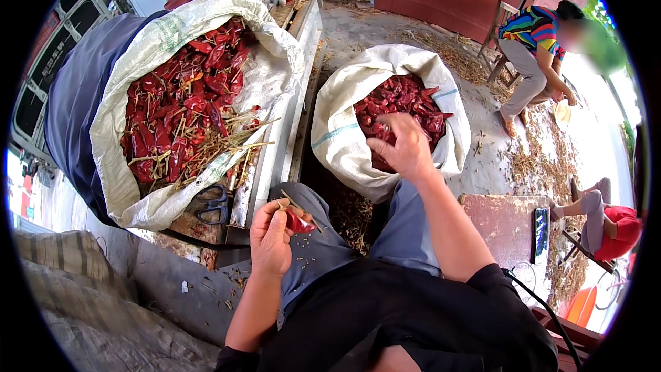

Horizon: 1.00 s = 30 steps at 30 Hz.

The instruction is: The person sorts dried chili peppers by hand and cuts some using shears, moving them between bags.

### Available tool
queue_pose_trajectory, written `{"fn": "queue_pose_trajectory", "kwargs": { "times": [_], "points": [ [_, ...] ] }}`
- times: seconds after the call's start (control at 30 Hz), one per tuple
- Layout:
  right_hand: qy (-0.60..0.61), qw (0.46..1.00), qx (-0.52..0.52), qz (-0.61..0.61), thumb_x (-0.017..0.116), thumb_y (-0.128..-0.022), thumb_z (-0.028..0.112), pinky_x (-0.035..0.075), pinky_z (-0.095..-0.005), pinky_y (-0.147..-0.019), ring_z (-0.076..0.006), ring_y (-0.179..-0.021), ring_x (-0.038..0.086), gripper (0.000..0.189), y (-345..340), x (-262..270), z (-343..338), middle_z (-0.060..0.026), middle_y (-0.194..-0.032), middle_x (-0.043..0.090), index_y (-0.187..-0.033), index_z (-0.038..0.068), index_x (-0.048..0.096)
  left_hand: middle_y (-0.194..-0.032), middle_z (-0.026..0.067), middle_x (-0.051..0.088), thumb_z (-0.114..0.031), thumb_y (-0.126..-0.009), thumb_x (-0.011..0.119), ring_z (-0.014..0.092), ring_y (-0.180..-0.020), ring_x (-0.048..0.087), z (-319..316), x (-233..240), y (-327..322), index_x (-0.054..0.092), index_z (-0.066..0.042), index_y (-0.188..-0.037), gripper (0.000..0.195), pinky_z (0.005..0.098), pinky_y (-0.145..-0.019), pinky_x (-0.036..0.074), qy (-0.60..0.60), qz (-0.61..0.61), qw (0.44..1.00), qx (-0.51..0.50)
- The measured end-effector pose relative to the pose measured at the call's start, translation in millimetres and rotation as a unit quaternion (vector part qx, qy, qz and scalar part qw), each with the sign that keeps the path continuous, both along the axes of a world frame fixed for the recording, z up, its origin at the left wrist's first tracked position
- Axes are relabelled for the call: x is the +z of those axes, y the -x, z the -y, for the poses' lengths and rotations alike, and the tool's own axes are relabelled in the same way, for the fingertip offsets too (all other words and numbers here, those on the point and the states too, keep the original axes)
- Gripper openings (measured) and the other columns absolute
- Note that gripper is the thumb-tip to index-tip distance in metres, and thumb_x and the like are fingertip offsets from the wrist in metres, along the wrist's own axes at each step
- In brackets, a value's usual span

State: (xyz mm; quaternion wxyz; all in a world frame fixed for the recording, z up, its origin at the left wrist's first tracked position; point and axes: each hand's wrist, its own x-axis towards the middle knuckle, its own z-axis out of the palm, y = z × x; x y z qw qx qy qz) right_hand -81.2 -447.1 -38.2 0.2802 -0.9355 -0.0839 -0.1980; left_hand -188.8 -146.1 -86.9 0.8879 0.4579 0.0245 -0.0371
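Note:
Pinched in my left hand (272, 237) is a dried red chilli pepper (298, 221) with a thin dry stem, held above my left thigh. My right hand (408, 150) reaches over the mouth of a white woven sack (341, 98) between my knees, its fingers spread and apparently with nothing in them. Dried chilli peppers (384, 98) fill that sack, right below the fingers. To my left, a larger woven sack (116, 113) lies tipped on its side, mouth towards me. Whole chillies with stems (175, 108) fill it, and loose stalks (242, 139) lie along its lower lip.
Black-handled scissors (213, 205) lie on the worn bench (188, 240) beside the large sack. A smartphone (540, 235) rests on a low table (496, 217) at my right. Two people sit on chairs farther right, with stalk litter (547, 150) on the floor around them.

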Motion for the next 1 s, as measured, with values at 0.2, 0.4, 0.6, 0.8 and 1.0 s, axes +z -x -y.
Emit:
{"fn": "queue_pose_trajectory", "kwargs": {
  "times": [0.2,0.4,0.6,0.8,1.0],
  "points": [
    [-0.111,0.985,0.13,0.007,0.073,-0.089,0.023,0.052,-0.042,-0.093,-0.0383,-0.106,0.065,0.036,-2.6,23.2,-76.6,-0.0192,-0.115,0.068,-0.118,0.002,0.067,-0.097,0.0112,0.068,-0.006,-0.103,0.056,0.022,-0.079,0.068,-15.9,-7.8,29.2,0.057,-0.004,-0.129,0.027,0.0356,-0.064,0.06,-0.011,-0.078,0.996,-0.038],
    [-0.022,0.912,0.409,0.017,0.071,-0.089,0.026,0.052,-0.0417,-0.094,-0.0311,-0.109,0.064,0.03,15.7,29.7,-214.3,-0.0122,-0.11,0.069,-0.111,0.006,0.068,-0.095,0.0059,0.068,-0.003,-0.091,0.073,0.016,-0.076,0.067,-28.4,-7.2,52.9,0.059,-0.003,-0.118,0.03,0.0314,-0.062,0.058,-0.032,-0.074,0.994,-0.071],
    [0.108,0.907,0.403,0.054,0.066,-0.082,0.013,0.054,-0.042,-0.082,-0.03,-0.1,0.063,0.013,3.4,19.3,-282.9,-0.0117,-0.097,0.066,-0.091,0.004,0.07,-0.109,0.0073,0.073,-0.003,-0.092,0.074,0.011,-0.1,0.066,-12.0,-4.2,88.1,0.068,0.003,-0.12,0.029,0.0262,-0.092,0.053,-0.158,-0.113,0.959,-0.207],
    [0.176,0.902,0.395,0.003,0.07,-0.075,0.012,0.055,-0.0442,-0.081,-0.0337,-0.094,0.066,0.013,-0.8,12.1,-295.3,-0.0162,-0.094,0.068,-0.084,0.002,0.071,-0.11,0.0091,0.073,-0.004,-0.096,0.068,0.013,-0.102,0.067,-2.7,-6.5,97.4,0.067,0.004,-0.121,0.026,0.0274,-0.094,0.052,-0.255,-0.088,0.917,-0.293],
    [0.136,0.889,0.428,-0.095,0.066,-0.082,0.017,0.054,-0.0478,-0.08,-0.0353,-0.093,0.067,0.018,17.7,29.3,-236.8,-0.015,-0.097,0.068,-0.092,0.003,0.064,-0.104,0.0109,0.072,-0.006,-0.097,0.067,0.02,-0.094,0.068,-22.8,-24.7,93.4,0.065,0.001,-0.111,0.016,0.0345,-0.086,0.055,-0.06,-0.078,0.988,-0.118]
  ]
}}
